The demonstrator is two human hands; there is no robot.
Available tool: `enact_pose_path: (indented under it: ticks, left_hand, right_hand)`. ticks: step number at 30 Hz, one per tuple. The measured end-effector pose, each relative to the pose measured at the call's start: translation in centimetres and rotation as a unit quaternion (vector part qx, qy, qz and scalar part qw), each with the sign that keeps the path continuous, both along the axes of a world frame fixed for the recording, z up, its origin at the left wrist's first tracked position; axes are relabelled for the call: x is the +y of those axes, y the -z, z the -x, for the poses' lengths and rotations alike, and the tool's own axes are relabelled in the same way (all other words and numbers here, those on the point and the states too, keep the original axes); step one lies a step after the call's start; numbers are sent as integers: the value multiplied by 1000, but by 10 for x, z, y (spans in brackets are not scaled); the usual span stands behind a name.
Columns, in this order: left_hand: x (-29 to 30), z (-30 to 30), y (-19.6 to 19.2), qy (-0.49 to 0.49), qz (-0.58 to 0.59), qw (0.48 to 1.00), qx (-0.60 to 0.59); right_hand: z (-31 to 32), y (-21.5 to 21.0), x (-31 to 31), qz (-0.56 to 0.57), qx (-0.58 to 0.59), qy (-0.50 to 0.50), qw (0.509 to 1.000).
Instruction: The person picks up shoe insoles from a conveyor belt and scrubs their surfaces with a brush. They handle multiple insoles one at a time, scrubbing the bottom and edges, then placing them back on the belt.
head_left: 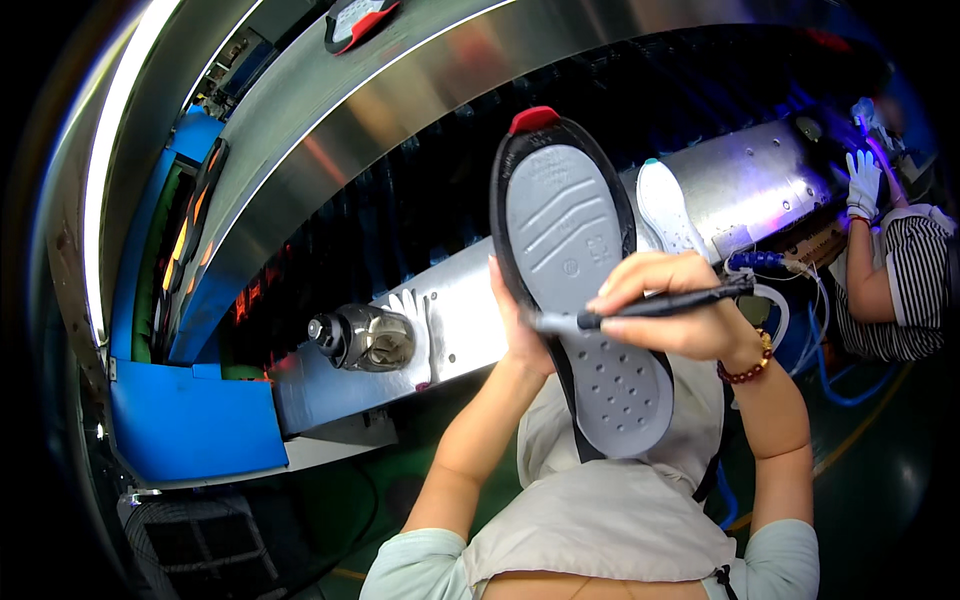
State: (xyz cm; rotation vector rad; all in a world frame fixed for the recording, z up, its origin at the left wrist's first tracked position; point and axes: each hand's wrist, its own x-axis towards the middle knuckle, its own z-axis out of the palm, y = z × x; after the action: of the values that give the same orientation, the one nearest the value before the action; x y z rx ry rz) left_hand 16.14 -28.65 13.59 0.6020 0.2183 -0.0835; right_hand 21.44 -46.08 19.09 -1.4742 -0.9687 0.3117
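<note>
A shoe sole [565, 225] with a grey inner face, black rim and red tip is held upright in front of me, its red end pointing away. My left hand [522, 335] grips the sole's left edge near its middle, partly hidden behind it. In my right hand [675, 305], closed over the sole's right side, is a brush [700, 299] with a dark handle. The brush points left across the sole, and its pale, blurred tip lies at the left rim beside my left hand. On my right wrist is a beaded bracelet [748, 372].
Beyond the sole runs a metal ledge [465, 310], bearing a dark bottle [375, 337], a white glove [422, 335] and a white sole [662, 205]. A blue machine housing [200, 420] stands left. Another sole [358, 22] lies on the upper metal surface. A striped-shirted co-worker [895, 270] is at far right.
</note>
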Motion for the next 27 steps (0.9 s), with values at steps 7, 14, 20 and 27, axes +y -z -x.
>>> enact_pose_path:
  ticks: [7,14,20,27]
  left_hand:
    - [6,-13,-8,-93,-32,993,-69]
    - [25,-29,6,-136,-63,978,-147]
    - [37,-29,-3,-131,135,961,-203]
    - [-19,8,32,-65,37,992,101]
  right_hand:
    - [9,3,-9,-17,107,25,994]
    - [16,10,-15,-28,148,82,985]
    - [17,8,-24,22,-121,-66,990]
    - [17,54,-33,-58,306,53,949]
